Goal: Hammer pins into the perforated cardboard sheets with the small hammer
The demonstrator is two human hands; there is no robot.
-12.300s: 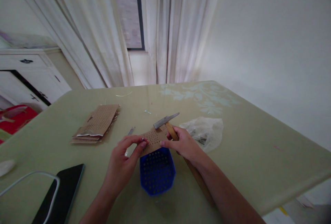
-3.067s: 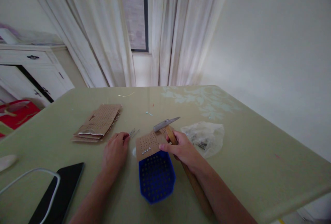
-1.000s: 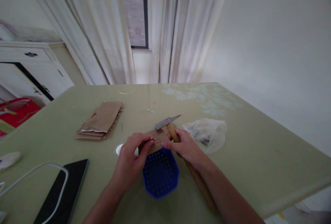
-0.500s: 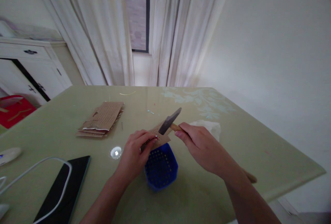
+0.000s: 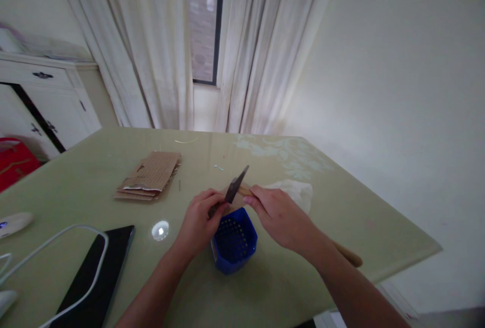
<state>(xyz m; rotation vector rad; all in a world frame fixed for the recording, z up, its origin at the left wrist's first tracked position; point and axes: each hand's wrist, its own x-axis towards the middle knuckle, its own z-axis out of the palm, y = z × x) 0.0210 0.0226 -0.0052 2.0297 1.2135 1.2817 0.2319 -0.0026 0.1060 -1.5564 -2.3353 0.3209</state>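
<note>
Steel and wood meet in the person's right hand (image 5: 280, 214), whose fingers are curled firmly round the handle of a hammer (image 5: 235, 186) a little way behind the head, with the thumb laid along the wood. The rest of the handle runs under the right forearm, and its rounded end pokes out on the far side.

Opposite, the left hand (image 5: 201, 219) has its thumb and forefinger drawn close together at the near edge of a brown card (image 5: 238, 200). The hammer head hangs tilted right at those fingertips and covers them in part, so I cannot tell what, if anything, they pinch, nor whether the metal touches. The card sits beneath the hammer, by the far rim of a blue basket (image 5: 226, 266) with holes in its bottom; much of the card is hidden from me.

Beyond the right hand lies a crumpled whitish plastic bag (image 5: 299, 194), partly covered by that hand. Over on the left of the table (image 5: 352, 196) rests a stack of punched brown cards (image 5: 151, 174), with a thin nail (image 5: 179, 185) just beside it. Nearer, a black tablet (image 5: 98, 272) has a white cable (image 5: 76, 226) looping across it, and a pale mouse (image 5: 15, 224) sits farther left. Long pale curtains (image 5: 151, 55) hang behind the table.
</note>
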